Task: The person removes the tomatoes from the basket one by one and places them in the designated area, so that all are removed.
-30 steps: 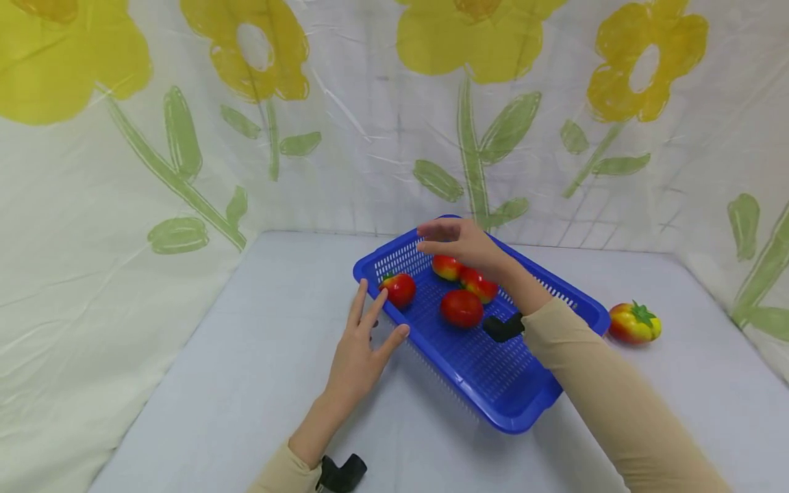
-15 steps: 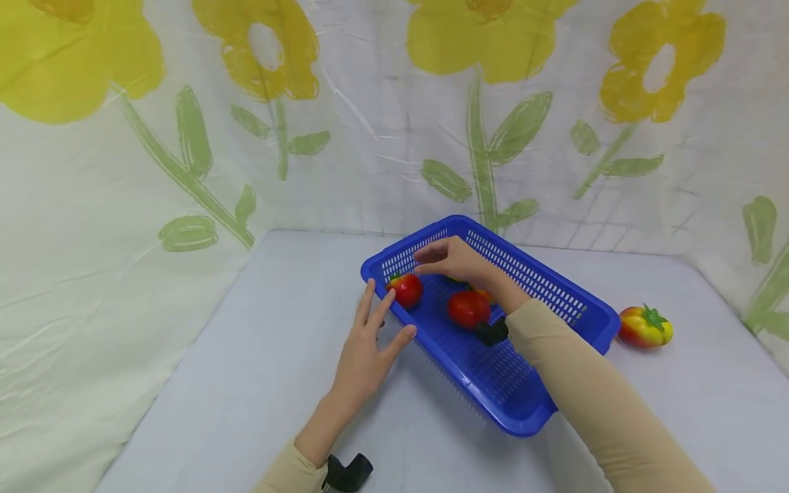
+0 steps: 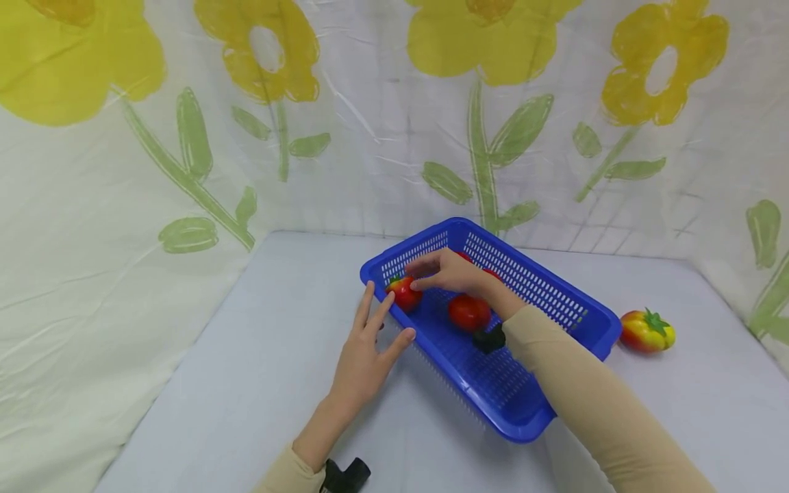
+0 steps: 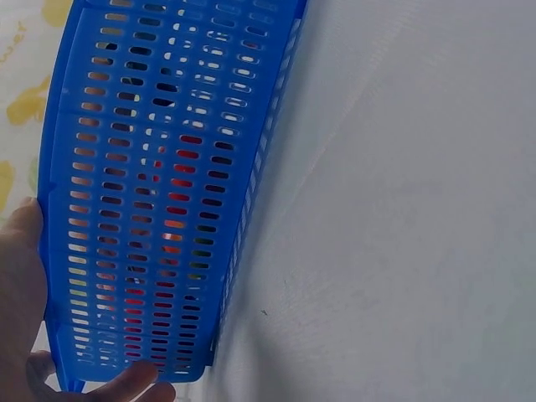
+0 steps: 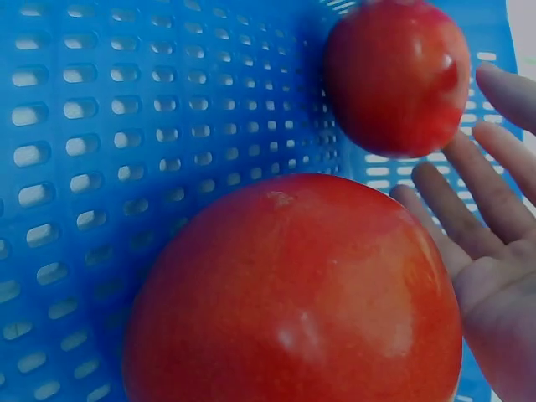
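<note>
In the head view my left hand (image 3: 364, 356) has its fingers spread at the near-left rim of a blue plastic basket (image 3: 456, 383). The left wrist view shows that hand at the rim, with fingertips (image 4: 138, 381) on the outer slotted wall. My right hand (image 3: 453, 274) is inside the basket, thumb and fingers right at a red tomato (image 3: 405, 294) with a green leafy top. Seen from the right wrist, its fingers (image 5: 494, 197) are extended beside this tomato (image 5: 398, 79). A bigger-looking red tomato (image 5: 293, 293) lies close below the right wrist.
More red fruit (image 3: 491, 274) is partly hidden behind the right hand. A red-and-yellow tomato (image 3: 647, 331) with a green top lies on the white table (image 3: 277, 329), outside the basket's right end. Behind stands a flower-printed cloth (image 3: 370, 185).
My right hand has come down into the basket and to the left, reaching the leafy tomato. The left hand stays at the rim. The whole scene has shifted slightly right in view.
</note>
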`<state>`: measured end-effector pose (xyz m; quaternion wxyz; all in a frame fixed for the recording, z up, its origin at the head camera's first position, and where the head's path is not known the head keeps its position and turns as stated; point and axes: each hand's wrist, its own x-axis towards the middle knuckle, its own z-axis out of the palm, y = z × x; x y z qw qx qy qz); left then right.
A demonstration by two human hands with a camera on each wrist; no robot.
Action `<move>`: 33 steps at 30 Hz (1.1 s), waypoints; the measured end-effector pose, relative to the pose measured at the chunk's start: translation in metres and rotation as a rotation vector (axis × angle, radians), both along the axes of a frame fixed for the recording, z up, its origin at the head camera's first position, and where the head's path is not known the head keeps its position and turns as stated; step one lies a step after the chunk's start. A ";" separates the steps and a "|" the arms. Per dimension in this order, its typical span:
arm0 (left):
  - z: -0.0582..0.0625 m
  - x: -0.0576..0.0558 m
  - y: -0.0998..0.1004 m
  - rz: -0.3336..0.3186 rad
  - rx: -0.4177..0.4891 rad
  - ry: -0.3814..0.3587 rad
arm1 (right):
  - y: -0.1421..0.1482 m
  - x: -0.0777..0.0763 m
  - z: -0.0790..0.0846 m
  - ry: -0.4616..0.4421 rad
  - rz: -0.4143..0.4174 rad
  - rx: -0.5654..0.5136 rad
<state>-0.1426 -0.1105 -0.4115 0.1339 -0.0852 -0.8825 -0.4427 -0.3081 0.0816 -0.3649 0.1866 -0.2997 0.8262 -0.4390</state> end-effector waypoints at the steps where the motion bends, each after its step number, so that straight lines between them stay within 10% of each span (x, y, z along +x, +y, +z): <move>1: 0.000 0.000 0.000 -0.001 0.003 0.001 | 0.000 0.000 0.000 -0.003 -0.001 -0.007; 33: -0.001 0.000 0.002 0.003 0.005 0.002 | 0.006 0.000 -0.002 -0.082 0.078 0.145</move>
